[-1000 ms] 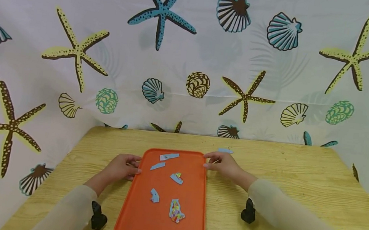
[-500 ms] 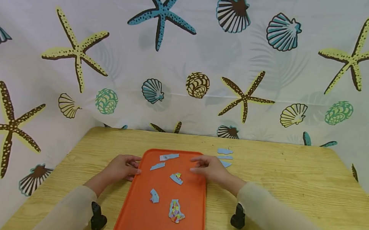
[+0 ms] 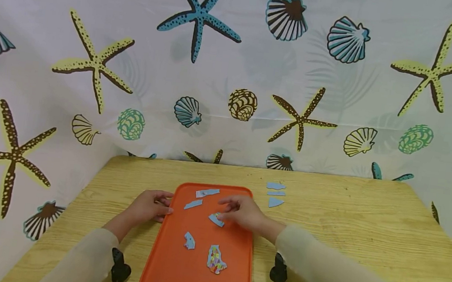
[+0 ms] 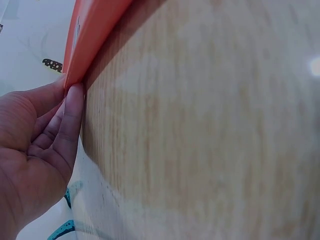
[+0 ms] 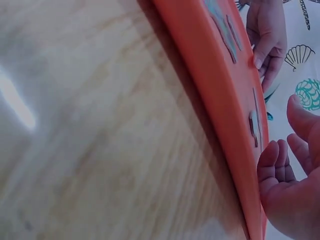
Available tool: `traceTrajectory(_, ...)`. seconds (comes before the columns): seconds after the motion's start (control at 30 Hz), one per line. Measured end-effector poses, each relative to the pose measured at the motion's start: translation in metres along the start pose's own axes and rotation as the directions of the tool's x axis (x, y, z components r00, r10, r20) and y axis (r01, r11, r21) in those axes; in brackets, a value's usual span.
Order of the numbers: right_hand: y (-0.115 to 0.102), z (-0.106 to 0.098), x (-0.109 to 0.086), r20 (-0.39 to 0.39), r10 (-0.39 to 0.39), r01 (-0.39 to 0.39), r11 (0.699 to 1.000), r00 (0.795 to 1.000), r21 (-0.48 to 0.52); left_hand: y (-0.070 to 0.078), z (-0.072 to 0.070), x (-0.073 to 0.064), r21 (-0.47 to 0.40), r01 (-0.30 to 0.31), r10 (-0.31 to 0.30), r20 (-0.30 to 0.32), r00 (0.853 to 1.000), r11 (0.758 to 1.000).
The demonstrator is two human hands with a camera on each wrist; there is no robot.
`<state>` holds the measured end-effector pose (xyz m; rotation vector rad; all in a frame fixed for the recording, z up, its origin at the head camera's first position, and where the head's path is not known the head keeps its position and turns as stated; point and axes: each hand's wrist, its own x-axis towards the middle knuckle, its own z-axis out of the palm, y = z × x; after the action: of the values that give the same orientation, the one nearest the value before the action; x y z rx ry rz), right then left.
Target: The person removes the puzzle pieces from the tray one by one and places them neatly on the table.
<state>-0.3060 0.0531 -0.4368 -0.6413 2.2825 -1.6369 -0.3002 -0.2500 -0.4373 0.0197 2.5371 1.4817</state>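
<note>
An orange tray (image 3: 175, 278) lies on the wooden table. My left hand (image 3: 148, 205) pinches its left rim between thumb and fingers, as the left wrist view shows on the tray edge (image 4: 92, 42). Over the tray's right half hovers my right hand (image 3: 245, 215), thumb and loosely bent fingers apart, holding nothing. Its thumb tip is close to a flat light-blue piece with a coloured patch (image 3: 216, 220); contact cannot be told. Two light-blue strips, a small blue piece (image 3: 189, 240) and a larger multicoloured piece (image 3: 216, 259) also lie on the tray.
Beyond the tray's far right corner, three light-blue pieces lie on the table: a wavy strip (image 3: 276, 185), a thin strip (image 3: 276, 193) and a pointed piece (image 3: 275, 202). A cloth (image 3: 235, 67) printed with shells and starfish hangs behind the table (image 3: 339, 220).
My right hand has moved left and nearer from the tray's far right corner to above the tray, uncovering pieces on the table. The left hand and tray have stayed put.
</note>
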Motion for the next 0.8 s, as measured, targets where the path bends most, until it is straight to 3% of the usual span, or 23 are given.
traceTrajectory(0.27,0.003,0.009,0.003,-0.031,0.025,-0.026,0.999,0.999,-0.030,0.000,0.000,0.001,-0.006,-0.006,0.006,0.006,1.000,1.000)
traceTrajectory(0.8,0.006,0.013,0.001,-0.024,-0.011,0.005,0.976,1.000,-0.218,-0.002,0.000,0.003,-0.008,-0.004,0.004,0.003,1.000,1.000)
